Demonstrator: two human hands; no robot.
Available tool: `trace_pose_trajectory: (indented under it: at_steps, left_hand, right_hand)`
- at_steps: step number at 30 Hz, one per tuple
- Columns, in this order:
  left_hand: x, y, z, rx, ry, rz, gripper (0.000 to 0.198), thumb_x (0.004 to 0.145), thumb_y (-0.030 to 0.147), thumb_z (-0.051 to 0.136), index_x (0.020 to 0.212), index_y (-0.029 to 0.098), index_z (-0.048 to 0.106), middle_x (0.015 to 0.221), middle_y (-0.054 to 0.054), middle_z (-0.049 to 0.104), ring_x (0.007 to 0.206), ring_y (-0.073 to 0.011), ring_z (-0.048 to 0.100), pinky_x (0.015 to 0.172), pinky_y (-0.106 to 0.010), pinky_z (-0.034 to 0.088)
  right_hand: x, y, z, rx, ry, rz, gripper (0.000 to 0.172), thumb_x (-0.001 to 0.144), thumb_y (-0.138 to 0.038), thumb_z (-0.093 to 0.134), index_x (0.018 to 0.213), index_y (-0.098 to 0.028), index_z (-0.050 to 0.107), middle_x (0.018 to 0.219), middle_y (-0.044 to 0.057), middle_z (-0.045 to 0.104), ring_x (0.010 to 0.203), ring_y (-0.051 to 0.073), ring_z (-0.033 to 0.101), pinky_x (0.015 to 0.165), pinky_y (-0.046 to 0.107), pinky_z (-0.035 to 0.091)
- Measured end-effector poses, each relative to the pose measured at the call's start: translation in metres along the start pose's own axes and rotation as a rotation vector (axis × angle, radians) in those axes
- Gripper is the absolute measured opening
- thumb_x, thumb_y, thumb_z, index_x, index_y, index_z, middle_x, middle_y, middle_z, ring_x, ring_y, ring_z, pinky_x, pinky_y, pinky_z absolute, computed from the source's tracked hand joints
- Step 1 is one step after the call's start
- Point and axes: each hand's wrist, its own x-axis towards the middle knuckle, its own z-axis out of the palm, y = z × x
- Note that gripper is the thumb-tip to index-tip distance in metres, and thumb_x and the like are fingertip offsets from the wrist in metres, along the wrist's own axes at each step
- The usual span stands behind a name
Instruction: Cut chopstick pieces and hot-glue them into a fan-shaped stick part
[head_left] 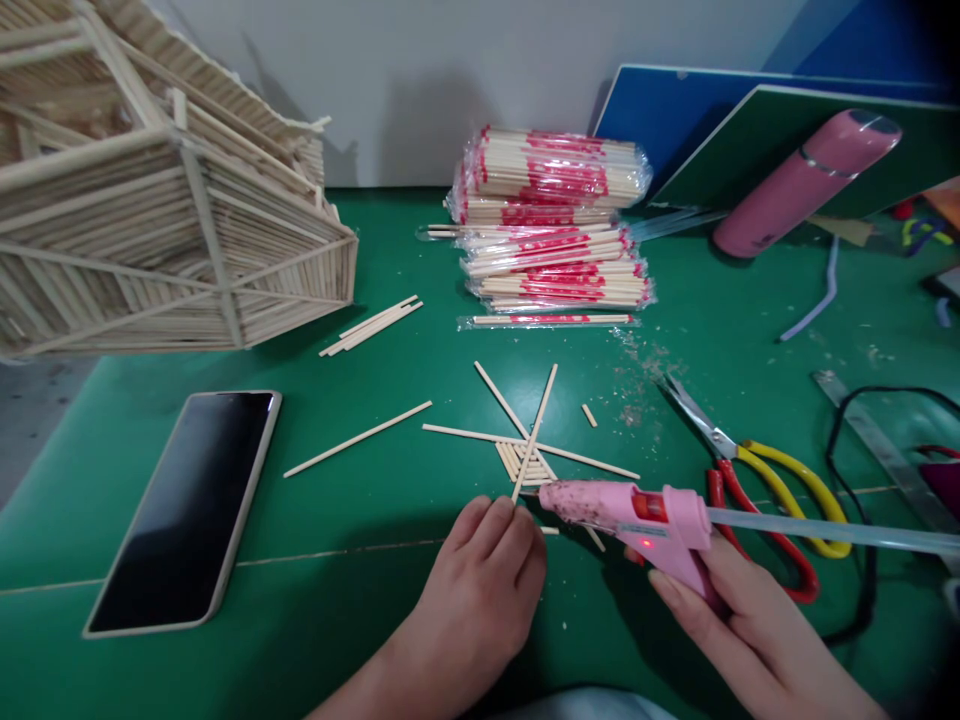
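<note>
Closest to the near edge of the bench (337, 620) is the person's left hand (480, 570), knuckles up. Its grip is closed, fingertips pinching the near end of a slanting stick (535, 430) that runs away from the hand toward the far edge. That stick lies across a small stick fan (517, 462) of short pieces and two longer crossed sticks, just beyond the fingertips.

The right hand (750, 630), nearer the right edge, has its grip wrapped around the handle of a pink glue gun (652, 520). The gun lies almost level, and its nozzle points left, ending just beside the left fingertips and the pinched end of the stick. A clear glue rod (840, 533) sticks out of its back toward the right edge.

Behind the gun lie scissors (757, 490) with red and yellow handles, amid a scatter of sawdust. A dark phone (187, 505) lies face up near the left edge, a single loose stick (358, 438) beside it. Wrapped chopstick packs (551, 220) are stacked toward the far edge, a pink flask (806, 180) to their right, and a large stick model (150, 190) fills the far left corner.
</note>
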Motion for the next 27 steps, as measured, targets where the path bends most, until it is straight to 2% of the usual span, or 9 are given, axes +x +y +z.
trace_pose_trajectory:
  at_steps: [8,13,17,23,27]
  left_hand:
    - [0.0013,0.0011,-0.0019,0.007,0.012,-0.003,0.031,0.086,0.013,0.029,0.086,0.012,0.060,0.086,-0.008,0.060,0.087,-0.0204,0.050,0.083,-0.038,0.038]
    - [0.0004,0.0012,-0.0009,0.009,0.003,-0.009,0.029,0.086,0.014,0.031,0.086,0.012,0.060,0.087,-0.008,0.060,0.088,-0.0207,0.050,0.083,-0.039,0.038]
    - [0.0004,0.0012,-0.0012,0.017,-0.019,-0.003,0.025,0.085,0.013,0.034,0.089,0.011,0.059,0.089,-0.008,0.059,0.090,-0.0214,0.050,0.084,-0.040,0.038]
    - [0.0007,0.0008,-0.0007,0.008,0.000,0.003,0.028,0.085,0.012,0.032,0.087,0.010,0.060,0.086,-0.009,0.060,0.088,-0.0210,0.051,0.083,-0.039,0.040]
    - [0.0010,0.0006,-0.0016,0.004,0.009,0.010,0.029,0.086,0.013,0.031,0.088,0.010,0.060,0.087,-0.010,0.060,0.088,-0.0211,0.051,0.083,-0.040,0.041]
  right_hand:
    - [0.0017,-0.0003,-0.0006,0.031,0.037,0.008,0.030,0.084,-0.028,0.042,0.113,-0.024,0.040,0.105,0.005,0.059,0.092,0.017,0.058,0.078,0.025,0.048]
    - [0.0000,0.0008,-0.0002,0.045,-0.019,0.011,0.028,0.085,-0.027,0.040,0.113,-0.027,0.039,0.103,0.002,0.059,0.089,0.014,0.059,0.078,0.023,0.048]
    - [-0.0016,0.0028,0.0021,0.018,-0.015,0.015,0.033,0.085,-0.029,0.042,0.117,-0.027,0.036,0.109,0.002,0.057,0.096,0.015,0.056,0.082,0.024,0.047]
    - [0.0003,0.0016,0.0028,0.028,0.026,0.016,0.028,0.085,-0.028,0.042,0.113,-0.027,0.038,0.102,0.001,0.061,0.089,0.014,0.059,0.076,0.022,0.049]
    - [0.0012,-0.0004,0.0020,0.052,0.020,0.009,0.028,0.084,-0.027,0.042,0.112,-0.025,0.040,0.103,0.003,0.060,0.092,0.016,0.058,0.079,0.024,0.048]
